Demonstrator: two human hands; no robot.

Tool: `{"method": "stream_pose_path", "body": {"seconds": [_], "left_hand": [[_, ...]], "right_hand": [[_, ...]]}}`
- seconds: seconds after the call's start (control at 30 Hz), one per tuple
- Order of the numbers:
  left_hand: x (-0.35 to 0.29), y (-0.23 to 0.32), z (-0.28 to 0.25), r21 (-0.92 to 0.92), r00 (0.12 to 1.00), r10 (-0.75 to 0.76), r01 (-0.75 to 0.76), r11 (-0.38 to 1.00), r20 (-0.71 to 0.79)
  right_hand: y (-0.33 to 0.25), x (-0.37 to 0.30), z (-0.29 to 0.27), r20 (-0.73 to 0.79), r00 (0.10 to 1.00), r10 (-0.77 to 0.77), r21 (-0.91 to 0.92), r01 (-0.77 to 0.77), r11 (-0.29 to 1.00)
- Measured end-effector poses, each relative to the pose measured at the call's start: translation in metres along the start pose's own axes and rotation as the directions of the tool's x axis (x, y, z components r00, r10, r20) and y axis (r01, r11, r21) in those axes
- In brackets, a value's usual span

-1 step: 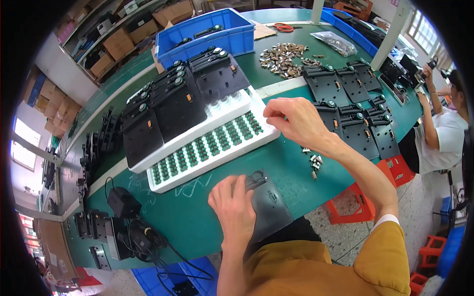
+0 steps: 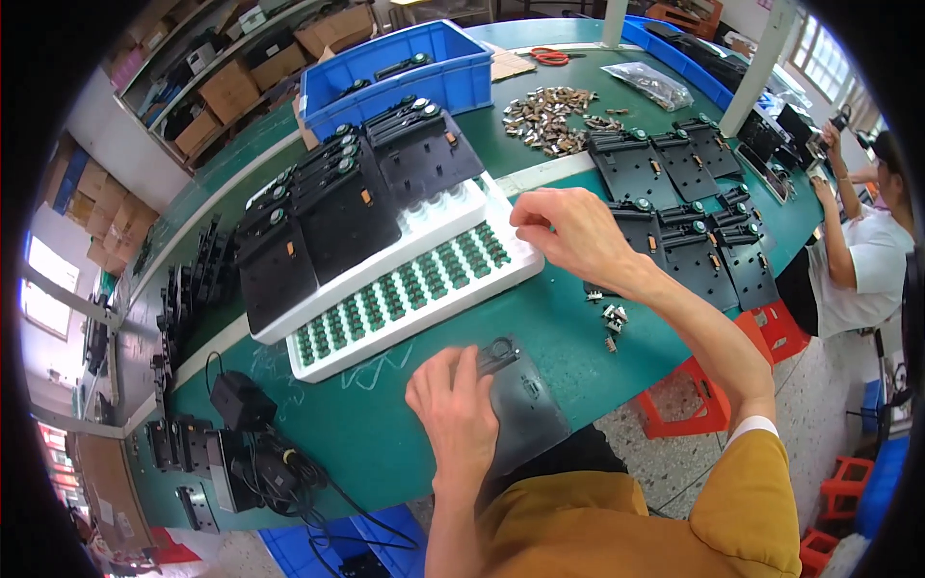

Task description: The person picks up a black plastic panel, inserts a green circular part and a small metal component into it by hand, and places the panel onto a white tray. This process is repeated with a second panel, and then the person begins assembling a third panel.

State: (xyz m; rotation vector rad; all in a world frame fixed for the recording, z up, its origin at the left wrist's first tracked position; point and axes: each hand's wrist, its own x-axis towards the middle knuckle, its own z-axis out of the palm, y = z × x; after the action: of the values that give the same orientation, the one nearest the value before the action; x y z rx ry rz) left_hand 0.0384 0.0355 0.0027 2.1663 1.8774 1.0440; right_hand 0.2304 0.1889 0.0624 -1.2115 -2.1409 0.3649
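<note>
While your left hand lies flat and open on the single dark plate at the near edge of the green table, just as it did earlier, your right hand has barely shifted. It hovers with fingers curled at the right end of the one white tray of green parts; whether it pinches anything, you cannot tell. One blue bin sits far.

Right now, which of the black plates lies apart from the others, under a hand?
The black plate at the table's near edge, under the left hand; the others lie in groups farther back.
</note>
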Motion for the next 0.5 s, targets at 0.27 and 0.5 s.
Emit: {"method": "stream_pose_path", "body": {"seconds": [0.27,0.5], "left_hand": [[-0.003,-0.001,0.001,0.025,0.999,-0.007,0.006,1.000,0.045],[-0.001,0.003,-0.001,0.040,0.998,-0.028,0.025,0.999,0.061]], "right_hand": [[0.047,0.047,0.030,-0.116,0.988,0.104,0.048,-0.099,0.994],[0.054,0.070,0.056,-0.126,0.981,0.145,0.154,-0.125,0.980]]}}
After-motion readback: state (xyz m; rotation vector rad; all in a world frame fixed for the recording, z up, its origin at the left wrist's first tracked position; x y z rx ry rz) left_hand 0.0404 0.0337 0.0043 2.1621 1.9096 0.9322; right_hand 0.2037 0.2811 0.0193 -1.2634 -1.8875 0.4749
